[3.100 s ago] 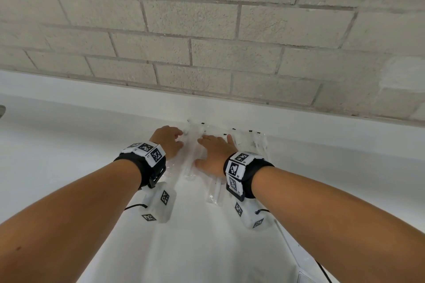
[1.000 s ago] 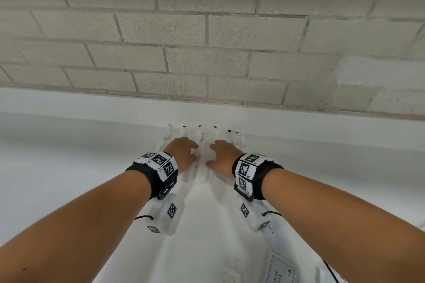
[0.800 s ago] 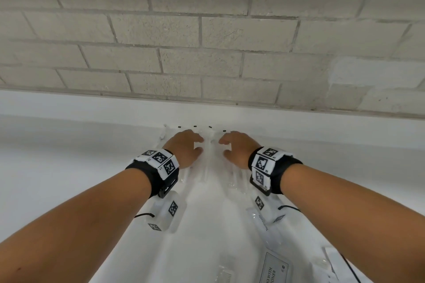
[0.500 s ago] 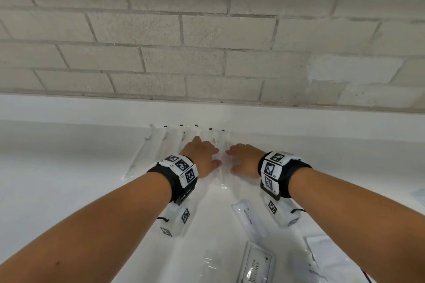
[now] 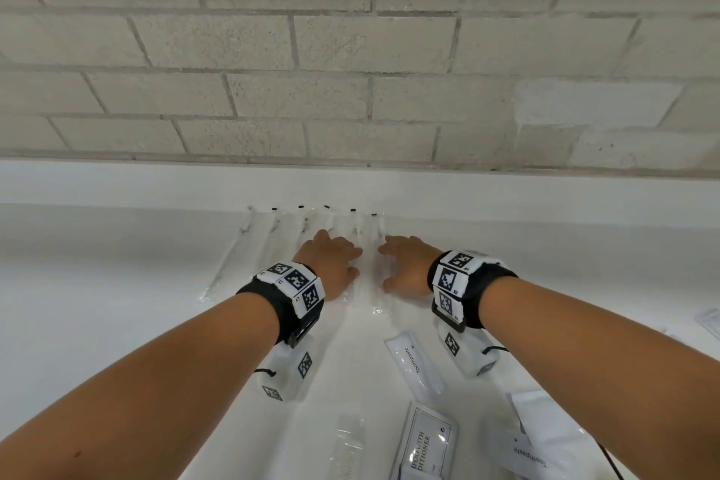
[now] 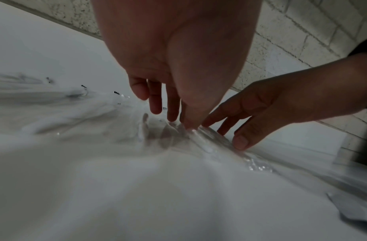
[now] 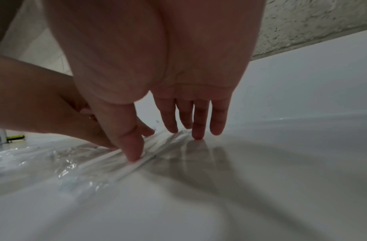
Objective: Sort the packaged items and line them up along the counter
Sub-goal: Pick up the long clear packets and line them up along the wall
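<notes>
Several long clear-wrapped packets lie side by side against the back lip of the white counter, each with a small black mark at its far end. My left hand rests on the right part of this row, its straight fingers touching the plastic. My right hand lies just to the right, with thumb and fingertips pressing the rightmost packet flat. Neither hand grips anything.
Nearer to me lie a white toothpaste sachet, a shampoo-with-conditioner packet, another toothpaste packet and a clear packet. A grey brick wall rises behind the counter lip. One more packet shows at the right edge.
Both hands have slid to the right along the row, uncovering several lined-up packets on the left. The view has tipped down, and loose sachets now show near me.
</notes>
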Action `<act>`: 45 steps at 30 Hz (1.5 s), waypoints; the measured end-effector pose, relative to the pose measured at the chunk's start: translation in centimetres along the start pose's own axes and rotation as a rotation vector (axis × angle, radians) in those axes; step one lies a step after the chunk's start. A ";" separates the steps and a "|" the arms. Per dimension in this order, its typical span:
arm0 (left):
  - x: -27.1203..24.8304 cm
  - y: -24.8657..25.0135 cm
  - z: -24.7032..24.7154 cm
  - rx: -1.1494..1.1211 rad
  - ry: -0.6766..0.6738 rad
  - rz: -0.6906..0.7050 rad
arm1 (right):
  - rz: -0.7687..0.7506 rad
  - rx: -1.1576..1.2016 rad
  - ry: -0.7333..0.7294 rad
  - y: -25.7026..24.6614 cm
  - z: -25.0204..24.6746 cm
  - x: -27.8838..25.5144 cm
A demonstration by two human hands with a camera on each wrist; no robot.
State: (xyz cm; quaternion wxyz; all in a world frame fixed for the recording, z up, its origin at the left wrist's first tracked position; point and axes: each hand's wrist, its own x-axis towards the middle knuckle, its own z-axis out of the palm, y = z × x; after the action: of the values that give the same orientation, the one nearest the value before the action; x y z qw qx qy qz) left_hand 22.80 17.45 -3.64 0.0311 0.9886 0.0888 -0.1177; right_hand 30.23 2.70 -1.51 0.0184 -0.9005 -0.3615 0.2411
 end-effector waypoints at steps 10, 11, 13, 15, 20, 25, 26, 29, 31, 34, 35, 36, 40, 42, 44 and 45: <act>0.2 -0.2 -0.3 0.073 -0.057 -0.016 | 0.016 -0.056 -0.019 0.2 0.2 0.3; 0.2 -0.2 -0.3 0.075 -0.058 -0.016 | 0.017 -0.058 -0.019 0.2 0.2 0.3; 0.2 -0.2 -0.4 0.077 -0.064 -0.020 | 0.014 -0.060 -0.023 0.1 0.2 0.3; 0.2 -0.2 -0.4 0.064 -0.069 -0.029 | 0.012 -0.057 -0.025 -0.1 0.4 0.3; 0.2 -0.2 -0.3 0.034 -0.059 -0.037 | 0.012 -0.054 -0.022 -0.1 0.4 0.3; 0.2 -0.1 -0.2 -0.003 -0.049 -0.044 | 0.014 -0.046 -0.016 -0.2 0.4 0.4; 0.2 -0.1 -0.2 -0.006 -0.047 -0.044 | 0.015 -0.040 -0.015 -0.2 0.4 0.4; 0.3 -0.2 -0.2 -0.011 -0.042 -0.048 | 0.019 -0.027 -0.010 -0.2 0.5 0.5; 0.3 -0.2 -0.2 -0.022 -0.039 -0.052 | 0.018 -0.028 -0.007 -0.1 0.5 0.4; 0.4 -0.3 -0.1 -0.038 -0.040 -0.061 | 0.021 -0.008 -0.012 0.0 0.4 0.3; 0.4 -0.3 0.0 -0.039 -0.040 -0.064 | 0.020 -0.005 -0.013 0.0 0.4 0.3; 0.5 -0.3 0.1 -0.041 -0.041 -0.069 | 0.018 -0.006 -0.013 0.0 0.4 0.3; 0.6 -0.5 0.3 -0.063 -0.037 -0.078 | 0.016 -0.005 -0.004 -0.1 0.5 0.4; 0.6 -0.4 0.2 -0.067 -0.033 -0.075 | 0.016 0.002 0.000 -0.1 0.5 0.4; 0.5 -0.4 0.2 -0.070 -0.023 -0.070 | 0.020 0.007 0.004 -0.1 0.6 0.5; 0.4 -0.4 0.1 -0.070 -0.019 -0.068 | 0.022 0.007 0.006 -0.1 0.7 0.5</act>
State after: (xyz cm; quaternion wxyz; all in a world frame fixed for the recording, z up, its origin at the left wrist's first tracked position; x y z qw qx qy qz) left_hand 23.13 17.89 -3.85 0.0625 0.9821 0.1262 -0.1247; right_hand 30.18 3.04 -2.29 0.0200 -0.9052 -0.3505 0.2397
